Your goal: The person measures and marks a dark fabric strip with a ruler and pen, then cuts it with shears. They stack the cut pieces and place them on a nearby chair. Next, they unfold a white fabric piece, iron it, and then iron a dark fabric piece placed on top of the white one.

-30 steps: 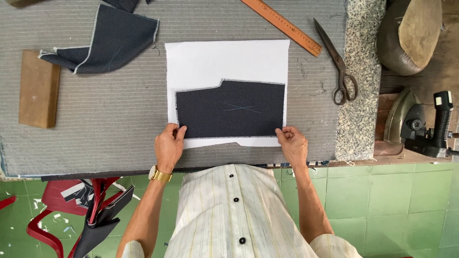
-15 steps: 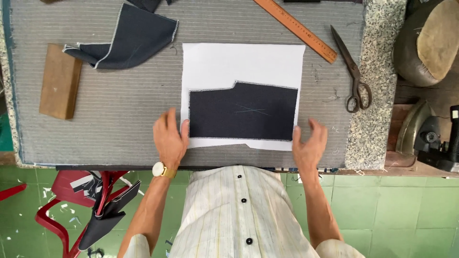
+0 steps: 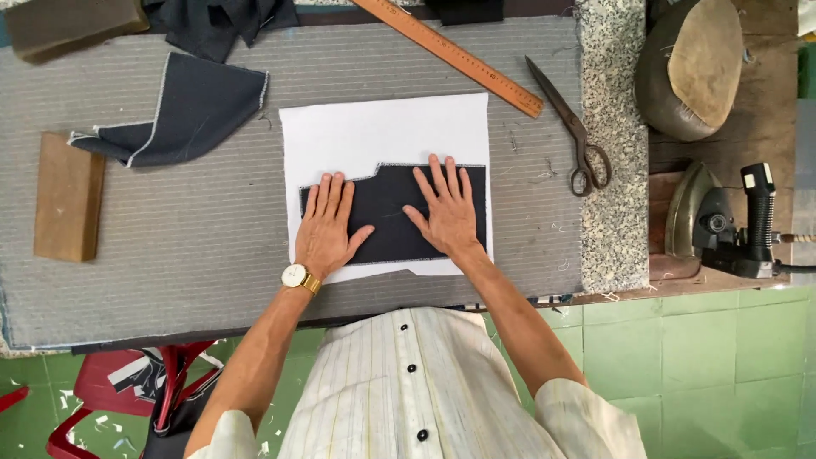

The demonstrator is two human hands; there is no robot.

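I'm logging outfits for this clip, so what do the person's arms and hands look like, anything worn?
Both hands are bare, no gloves. The left hand has a gold-coloured wristwatch with a round pale dial at the wrist. The right hand shows no watch or ring that I can make out. Forearms are uncovered; short cream sleeves with fine stripes start near the elbows.

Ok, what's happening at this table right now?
A person presses both palms flat on a dark cloth piece that lies on a white sheet on the grey table. The left hand covers its left part, the right hand the middle. Scissors, a wooden ruler and an iron sit untouched to the right.
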